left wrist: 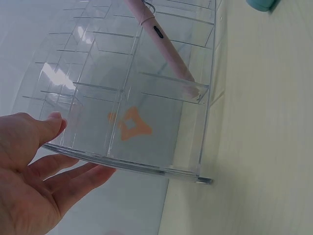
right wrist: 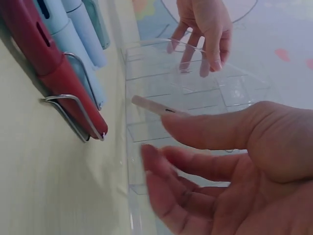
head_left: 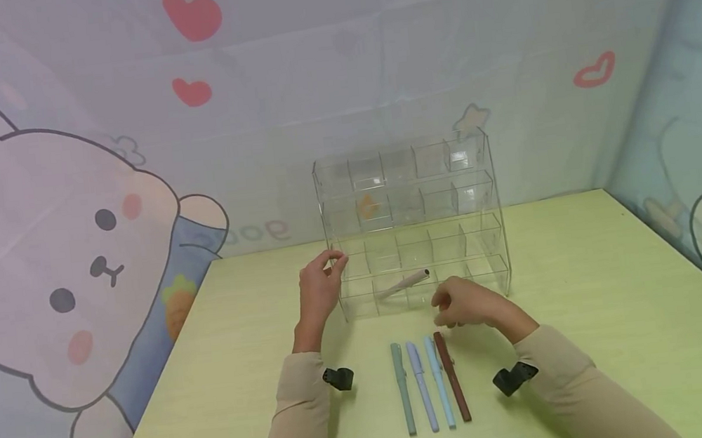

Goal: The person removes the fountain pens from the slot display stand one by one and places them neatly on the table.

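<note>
A clear acrylic rack (head_left: pixel 412 234) with stepped rows of compartments stands against the back wall. My left hand (head_left: pixel 321 289) holds its left side panel, thumb on one face and fingers on the other in the left wrist view. One pale pink pen (left wrist: pixel 168 51) leans inside the bottom row, tilted toward the right with its capped end up. Just in front of the rack's lower right, my right hand (head_left: pixel 465 301) hovers with loosely bent fingers and nothing between them. Below it lie a dark red pen (head_left: pixel 451 376), a light blue pen (head_left: pixel 439 383), a lavender pen (head_left: pixel 422 386) and a green pen (head_left: pixel 403 389).
The four-sided setting has a pale yellow-green table (head_left: pixel 585 281) under everything. Behind it hangs a printed cloth (head_left: pixel 410 44) with hearts and a cartoon rabbit. Small black cameras sit on the left wrist (head_left: pixel 339 379) and right wrist (head_left: pixel 515 378).
</note>
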A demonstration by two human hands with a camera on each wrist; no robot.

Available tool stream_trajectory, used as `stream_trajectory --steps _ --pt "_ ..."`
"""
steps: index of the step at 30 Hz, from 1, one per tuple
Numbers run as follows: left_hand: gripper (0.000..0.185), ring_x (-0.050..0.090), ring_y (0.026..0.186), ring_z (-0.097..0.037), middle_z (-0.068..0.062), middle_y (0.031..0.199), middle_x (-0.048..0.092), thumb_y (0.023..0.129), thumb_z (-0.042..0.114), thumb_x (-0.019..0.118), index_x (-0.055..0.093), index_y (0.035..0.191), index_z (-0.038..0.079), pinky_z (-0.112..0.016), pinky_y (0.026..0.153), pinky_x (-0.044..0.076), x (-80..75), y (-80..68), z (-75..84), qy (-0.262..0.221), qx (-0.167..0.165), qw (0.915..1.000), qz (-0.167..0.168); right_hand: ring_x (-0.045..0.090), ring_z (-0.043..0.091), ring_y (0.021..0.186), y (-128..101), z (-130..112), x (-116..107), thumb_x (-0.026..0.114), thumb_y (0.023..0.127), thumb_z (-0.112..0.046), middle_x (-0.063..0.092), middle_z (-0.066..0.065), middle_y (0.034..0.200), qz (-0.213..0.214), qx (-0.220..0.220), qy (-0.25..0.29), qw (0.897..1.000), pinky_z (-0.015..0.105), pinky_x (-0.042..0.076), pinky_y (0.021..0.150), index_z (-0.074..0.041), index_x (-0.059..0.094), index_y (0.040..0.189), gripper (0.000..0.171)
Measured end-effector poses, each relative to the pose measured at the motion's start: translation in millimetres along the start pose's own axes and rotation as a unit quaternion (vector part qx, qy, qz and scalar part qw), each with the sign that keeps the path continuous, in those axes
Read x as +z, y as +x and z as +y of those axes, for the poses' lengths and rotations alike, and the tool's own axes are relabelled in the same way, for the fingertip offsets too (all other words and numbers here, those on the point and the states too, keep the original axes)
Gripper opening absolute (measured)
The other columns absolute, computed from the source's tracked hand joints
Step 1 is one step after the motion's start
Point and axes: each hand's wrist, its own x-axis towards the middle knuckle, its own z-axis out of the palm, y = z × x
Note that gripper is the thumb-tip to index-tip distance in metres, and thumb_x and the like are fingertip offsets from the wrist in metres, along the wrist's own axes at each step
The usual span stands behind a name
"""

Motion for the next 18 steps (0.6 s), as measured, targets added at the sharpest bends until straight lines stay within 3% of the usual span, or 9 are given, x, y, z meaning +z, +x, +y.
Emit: stream_trajectory --steps 11,18 --pt "0.015 0.069 0.101 -0.040 -0.018 0.123 0.068 0.098 0.022 0.067 0.073 0.103 0.010 -0.051 0.088 0.056 1.2 1.0 -2.8 0.002 0.014 0.9999 0.006 0.067 0.031 0.084 2 -1 -14 0.069 0.094 -0.014 0.063 0.014 0.099 0.141 -0.001 0.037 0.989 0.034 0.053 0.065 0.009 0.062 0.121 0.036" --pt "0.016 0.069 0.102 -0.040 -0.018 0.123 0.068 0.099 0.023 0.066 0.073 0.104 0.009 -0.050 0.090 0.055 1.0 0.7 -2.0 0.007 0.015 0.9998 0.004 0.064 0.030 0.099 9 0 -7 0.075 0.092 -0.024 0.066 0.017 0.110 0.236 -0.033 0.033 0.971 0.044 0.055 0.080 0.003 0.061 0.125 0.045"
